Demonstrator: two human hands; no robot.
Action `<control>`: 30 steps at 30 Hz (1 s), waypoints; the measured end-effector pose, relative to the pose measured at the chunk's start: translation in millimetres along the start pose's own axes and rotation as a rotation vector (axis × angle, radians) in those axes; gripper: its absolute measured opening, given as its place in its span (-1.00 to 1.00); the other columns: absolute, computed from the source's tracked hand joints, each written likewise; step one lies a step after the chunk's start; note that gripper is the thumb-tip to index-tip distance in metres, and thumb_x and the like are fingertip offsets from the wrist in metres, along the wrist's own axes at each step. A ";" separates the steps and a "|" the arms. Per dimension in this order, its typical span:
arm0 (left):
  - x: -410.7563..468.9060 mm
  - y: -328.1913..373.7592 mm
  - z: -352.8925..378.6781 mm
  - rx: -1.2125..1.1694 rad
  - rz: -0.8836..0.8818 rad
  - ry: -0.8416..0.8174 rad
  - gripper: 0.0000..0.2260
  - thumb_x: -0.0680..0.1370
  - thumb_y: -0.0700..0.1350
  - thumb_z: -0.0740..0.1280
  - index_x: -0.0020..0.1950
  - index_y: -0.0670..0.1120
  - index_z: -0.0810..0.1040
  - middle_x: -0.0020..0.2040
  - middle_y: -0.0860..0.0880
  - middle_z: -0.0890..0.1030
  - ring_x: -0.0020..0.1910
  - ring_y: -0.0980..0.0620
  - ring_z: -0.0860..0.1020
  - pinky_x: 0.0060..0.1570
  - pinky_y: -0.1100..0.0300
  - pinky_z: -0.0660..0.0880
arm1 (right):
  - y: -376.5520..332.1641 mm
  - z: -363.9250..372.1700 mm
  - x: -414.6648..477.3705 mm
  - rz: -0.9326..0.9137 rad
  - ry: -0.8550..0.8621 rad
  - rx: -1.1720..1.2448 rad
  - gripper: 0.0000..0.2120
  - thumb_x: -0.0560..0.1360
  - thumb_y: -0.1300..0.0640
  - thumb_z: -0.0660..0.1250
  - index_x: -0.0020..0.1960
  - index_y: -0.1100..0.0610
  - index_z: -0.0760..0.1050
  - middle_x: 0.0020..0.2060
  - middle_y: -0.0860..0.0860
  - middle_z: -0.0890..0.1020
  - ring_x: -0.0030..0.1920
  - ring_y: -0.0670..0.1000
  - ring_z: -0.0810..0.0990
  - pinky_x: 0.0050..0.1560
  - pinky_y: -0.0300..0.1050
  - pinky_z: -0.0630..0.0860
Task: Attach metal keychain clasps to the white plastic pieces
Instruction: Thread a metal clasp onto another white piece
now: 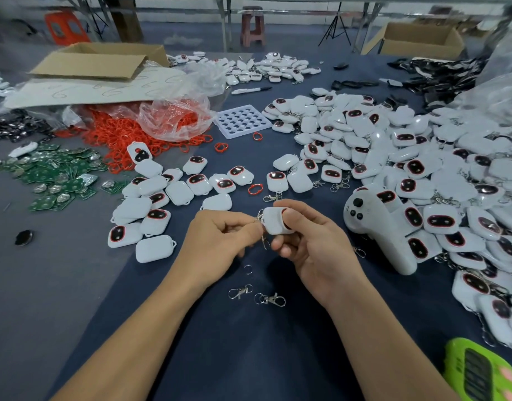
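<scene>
My right hand point(304, 241) grips a white plastic piece point(273, 222) above the dark table, its blank back facing me. My left hand point(220, 241) pinches a metal keychain clasp point(262, 227) against the piece's left edge; part of the clasp hangs down between my hands. Two spare clasps point(240, 291) point(270, 299) and a loose split ring point(248, 269) lie on the table just below my hands. A loose group of white pieces point(168, 198) lies to the left.
A big heap of white pieces with clasps point(422, 169) fills the right side, with a white handheld controller point(379, 230) leaning on it. Red rings point(127, 140), green circuit boards point(52, 180), a white hole tray point(241, 121), a cardboard box point(98, 62) and a green timer point(480, 371) lie around.
</scene>
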State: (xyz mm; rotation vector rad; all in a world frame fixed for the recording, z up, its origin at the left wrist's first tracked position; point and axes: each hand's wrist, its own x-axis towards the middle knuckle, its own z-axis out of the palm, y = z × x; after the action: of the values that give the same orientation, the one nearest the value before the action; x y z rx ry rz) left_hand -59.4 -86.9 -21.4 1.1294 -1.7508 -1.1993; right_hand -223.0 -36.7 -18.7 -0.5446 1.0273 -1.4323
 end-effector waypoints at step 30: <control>0.1 0.3 7.1 -0.007 0.004 0.038 -0.80 0.29 -0.07 0.35 -0.19 -0.02 0.74 -0.43 0.03 0.35 -0.37 0.07 0.26 -0.33 0.22 0.26 | 3.7 2.8 1.6 -0.006 0.038 0.027 -0.82 0.65 0.32 0.27 0.00 0.19 0.65 -0.24 0.18 0.72 -0.48 0.05 0.60 -0.51 -0.21 0.48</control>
State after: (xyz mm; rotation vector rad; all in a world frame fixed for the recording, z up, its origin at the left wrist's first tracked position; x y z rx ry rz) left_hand -65.9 -84.7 -23.3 1.1377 -1.7180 -1.1731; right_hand -219.0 -38.6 -20.8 -0.5030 1.0354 -1.4649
